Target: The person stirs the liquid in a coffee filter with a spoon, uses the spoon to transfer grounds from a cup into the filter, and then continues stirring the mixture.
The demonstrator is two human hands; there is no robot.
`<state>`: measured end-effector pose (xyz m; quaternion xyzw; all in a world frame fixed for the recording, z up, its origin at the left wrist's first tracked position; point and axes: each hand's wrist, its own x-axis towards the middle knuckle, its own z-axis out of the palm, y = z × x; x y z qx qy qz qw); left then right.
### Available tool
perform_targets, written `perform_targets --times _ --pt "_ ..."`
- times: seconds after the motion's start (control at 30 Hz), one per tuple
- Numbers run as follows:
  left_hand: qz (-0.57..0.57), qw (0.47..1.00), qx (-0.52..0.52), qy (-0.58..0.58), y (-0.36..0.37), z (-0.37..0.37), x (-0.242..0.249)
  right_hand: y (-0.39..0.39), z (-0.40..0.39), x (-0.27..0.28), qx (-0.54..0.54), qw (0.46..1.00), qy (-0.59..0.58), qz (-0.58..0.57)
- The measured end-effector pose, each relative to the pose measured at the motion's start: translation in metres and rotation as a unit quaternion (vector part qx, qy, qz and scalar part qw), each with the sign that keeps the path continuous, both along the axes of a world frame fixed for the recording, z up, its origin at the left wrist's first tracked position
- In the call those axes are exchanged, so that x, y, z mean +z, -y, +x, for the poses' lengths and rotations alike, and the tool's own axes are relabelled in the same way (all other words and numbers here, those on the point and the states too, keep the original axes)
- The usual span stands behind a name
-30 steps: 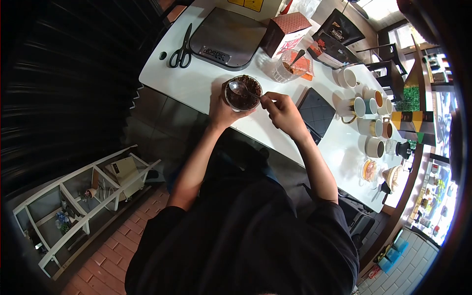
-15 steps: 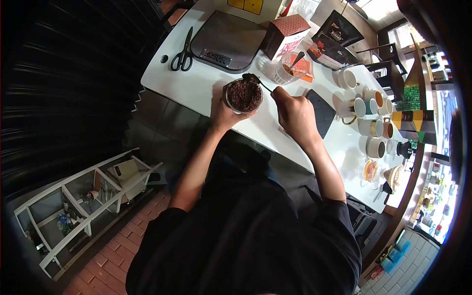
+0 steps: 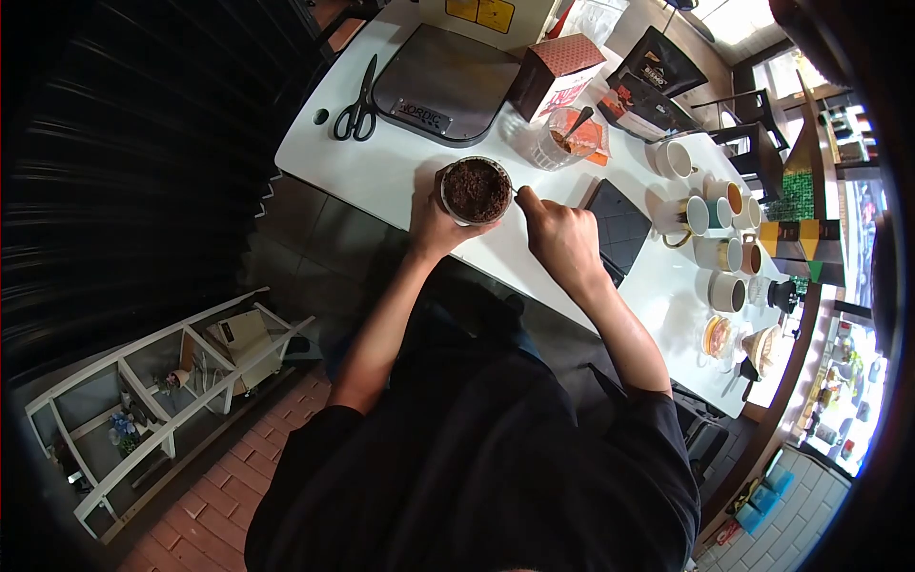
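Observation:
My left hand (image 3: 437, 229) is wrapped around a round clear cup (image 3: 464, 221), tilted so that its mouth faces me. Dark brown, crumbly stuff (image 3: 475, 189) fills it close to the rim. My right hand (image 3: 564, 236) grips a spoon (image 3: 517, 192), of which only a short stretch of handle shows at the cup's right rim. The spoon's bowl is hidden, apparently down in the brown stuff. Both hands are above the front edge of the white table (image 3: 391, 176). Behind the cup stands a ribbed clear glass (image 3: 553, 153) with another spoon (image 3: 579, 121) leaning in it.
Black scissors (image 3: 356, 112) lie left of a machine's flat metal plate (image 3: 443, 76). A patterned box (image 3: 562, 71) and dark bags (image 3: 658, 71) stand at the back. A black flat panel (image 3: 620, 229) lies right of my right hand, with several mugs (image 3: 672, 160) beyond.
The spoon's bowl, loaded with brown stuff at the cup's far rim before, has gone down into the cup. My right hand has shifted slightly left and toward the cup.

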<state>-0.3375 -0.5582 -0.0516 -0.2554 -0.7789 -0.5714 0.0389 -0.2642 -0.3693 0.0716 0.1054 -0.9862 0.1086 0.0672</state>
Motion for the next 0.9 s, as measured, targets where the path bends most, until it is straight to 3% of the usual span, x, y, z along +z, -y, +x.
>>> perform_targets --times 0.17,0.27,0.33,0.37,0.7,0.83,0.9 --pt "0.010 1.000 0.005 -0.001 0.001 0.002 0.007 0.001 0.005 0.004 0.000 0.999 -0.023 -0.026" --pt "0.019 1.000 0.005 -0.005 -0.001 0.002 0.006 -0.001 0.003 0.019 -0.032 0.992 -0.005 -0.123" --pt "0.036 0.999 0.000 -0.012 -0.003 0.001 0.007 0.000 0.001 0.026 -0.070 0.940 0.099 -0.319" --pt "0.022 1.000 0.003 -0.012 -0.002 0.002 0.007 0.000 0.000 0.016 -0.060 0.932 0.086 -0.346" --pt "0.003 1.000 -0.002 -0.022 -0.002 0.001 0.009 0.002 -0.006 0.010 -0.091 0.927 0.132 -0.340" --pt "-0.020 1.000 -0.013 -0.008 -0.001 0.003 0.010 0.012 -0.017 0.000 -0.059 0.919 0.097 -0.377" --pt "0.066 0.993 -0.050 0.083 -0.003 0.004 0.014 0.013 -0.020 -0.006 -0.067 0.921 0.098 -0.370"
